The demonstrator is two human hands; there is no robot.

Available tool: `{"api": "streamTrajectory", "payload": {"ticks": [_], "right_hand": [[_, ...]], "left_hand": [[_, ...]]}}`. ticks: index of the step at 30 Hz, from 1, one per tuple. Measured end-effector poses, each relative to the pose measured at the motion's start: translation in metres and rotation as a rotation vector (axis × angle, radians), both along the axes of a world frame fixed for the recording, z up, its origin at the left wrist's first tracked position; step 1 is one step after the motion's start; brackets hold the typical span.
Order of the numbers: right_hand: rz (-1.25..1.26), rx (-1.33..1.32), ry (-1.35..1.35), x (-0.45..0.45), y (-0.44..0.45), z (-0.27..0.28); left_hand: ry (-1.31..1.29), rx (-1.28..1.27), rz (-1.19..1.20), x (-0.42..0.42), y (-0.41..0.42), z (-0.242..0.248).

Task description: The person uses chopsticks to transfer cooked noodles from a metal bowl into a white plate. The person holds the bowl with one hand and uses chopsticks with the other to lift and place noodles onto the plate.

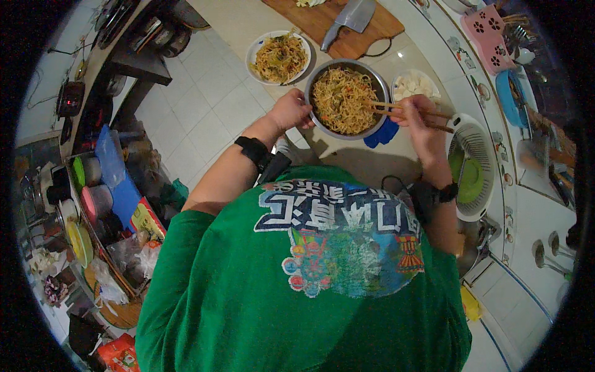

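Observation:
A stainless steel bowl (310,116) full of noodles (344,100) with bits of vegetable stands on the counter in front of me. My left hand (294,111) grips the bowl's left rim. In my right hand (420,122) is a pair of wooden chopsticks (382,109), their tips in the noodles at the right side of the bowl. Beyond my left hand, a white plate (251,69) carries a heap of similar noodles (280,58). Next to my right hand sits a dish of pale cut pieces (413,86), partly hidden by that hand. Blue cloth (382,135) shows beside the bowl's lower right edge.
A cleaver (355,16) lies on a wooden cutting board (307,16) at the back. To the right are a white strainer basket (485,162) with something green inside and a pink utensil holder (488,37). Crowded shelves (118,260) line the left, beside a tiled floor (200,102).

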State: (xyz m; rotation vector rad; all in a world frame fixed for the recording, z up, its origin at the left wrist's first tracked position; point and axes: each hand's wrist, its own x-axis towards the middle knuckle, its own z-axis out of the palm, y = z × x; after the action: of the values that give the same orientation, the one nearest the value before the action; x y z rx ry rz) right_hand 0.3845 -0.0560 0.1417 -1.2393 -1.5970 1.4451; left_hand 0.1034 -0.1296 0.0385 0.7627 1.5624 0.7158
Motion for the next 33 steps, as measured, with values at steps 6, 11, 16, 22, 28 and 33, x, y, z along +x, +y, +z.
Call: {"api": "streamTrajectory", "payload": {"ticks": [6,11,16,22,28,33], "right_hand": [[0.063,0.13,-0.096,0.011,0.015,0.009],[0.033,0.123,-0.054,-0.009,0.021,0.024],[0.064,0.279,0.147,-0.067,0.033,0.021],[0.235,0.268,0.033,-0.157,0.064,-0.008],[0.278,0.45,0.014,-0.219,0.098,-0.051],[0.285,0.556,-0.084,-0.234,0.11,-0.077]], "left_hand": [[-0.079,0.016,0.019,-0.004,-0.001,-0.017],[-0.153,0.02,-0.017,-0.012,-0.003,-0.018],[-0.192,-0.01,-0.006,-0.048,-0.006,-0.025],[-0.191,-0.06,0.23,-0.109,-0.024,-0.026],[-0.138,-0.03,0.412,-0.14,-0.03,-0.016],[-0.219,0.012,0.406,-0.148,-0.02,-0.013]]}}
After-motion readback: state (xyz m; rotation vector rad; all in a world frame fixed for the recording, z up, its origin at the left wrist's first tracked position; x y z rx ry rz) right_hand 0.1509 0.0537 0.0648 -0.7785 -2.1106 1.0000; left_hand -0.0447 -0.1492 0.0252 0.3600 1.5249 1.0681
